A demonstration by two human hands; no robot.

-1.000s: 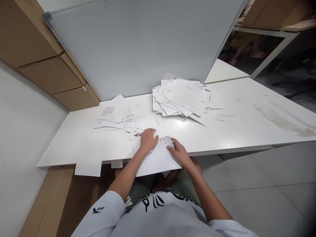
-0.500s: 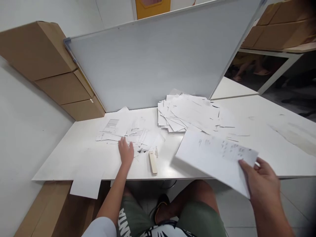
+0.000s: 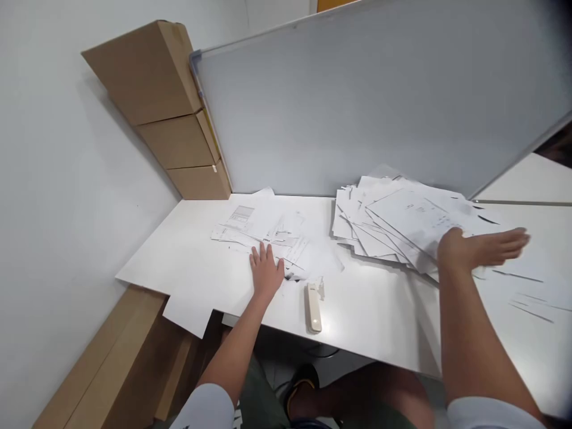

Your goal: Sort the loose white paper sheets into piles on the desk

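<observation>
My left hand (image 3: 267, 269) lies flat with fingers spread on the white table (image 3: 187, 262), its fingertips touching the near edge of a small heap of printed papers (image 3: 263, 229). My right hand (image 3: 480, 249) is stretched out flat, palm down, over the right side of a larger fanned stack of white sheets (image 3: 393, 220); it holds nothing and is a little blurred. A cream staple remover (image 3: 313, 305) lies near the table's front edge between my two arms.
A large whiteboard (image 3: 357, 101) leans upright behind the papers. Stacked cardboard boxes (image 3: 174, 113) stand in the left corner against the wall. A loose white sheet (image 3: 190, 313) overhangs the table's front edge. Flat cardboard (image 3: 111, 363) lies on the floor below.
My right hand carried the lifted sheet to the right stack and let it go there. My left hand stayed by the small heap. The camera turned to the left.
</observation>
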